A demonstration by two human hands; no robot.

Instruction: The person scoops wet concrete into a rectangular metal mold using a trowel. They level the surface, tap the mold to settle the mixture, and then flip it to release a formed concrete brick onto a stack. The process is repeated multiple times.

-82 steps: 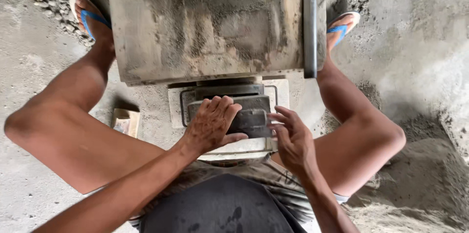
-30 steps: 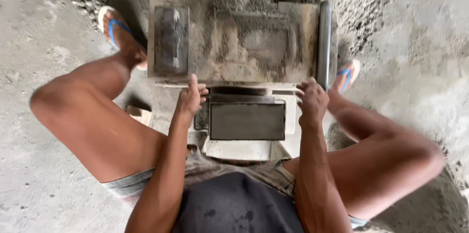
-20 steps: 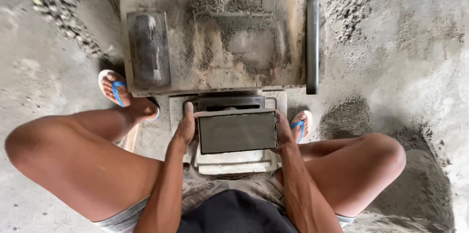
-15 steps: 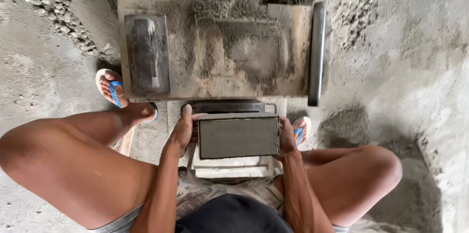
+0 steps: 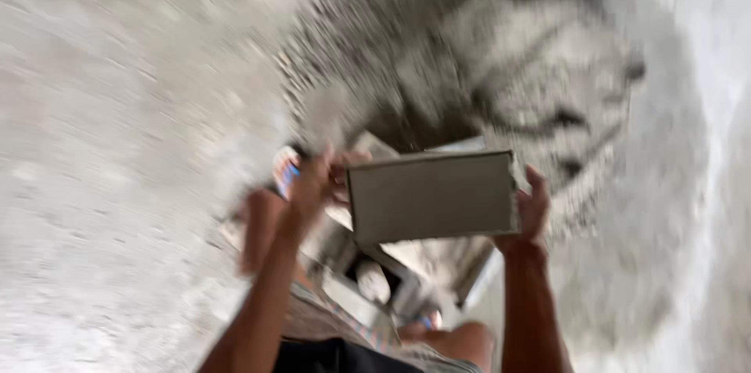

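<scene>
A grey rectangular block [image 5: 432, 196] is lifted up in front of me, held by its two short ends. My left hand [image 5: 319, 177] grips its left end and my right hand [image 5: 533, 209] grips its right end. Below the block, blurred, lie the metal mould and board [image 5: 407, 271] on the ground between my legs. The whole view is smeared by motion.
A heap of grey sandy mix [image 5: 485, 60] spreads behind the block. Bare concrete floor [image 5: 117, 146] lies to the left. A foot in a blue sandal [image 5: 285, 173] shows just left of my left hand. My knee [image 5: 461, 340] is at the bottom.
The block has been lifted off the mould and raised between both hands. The view has swung and tilted sharply, now blurred, as I rise or turn.
</scene>
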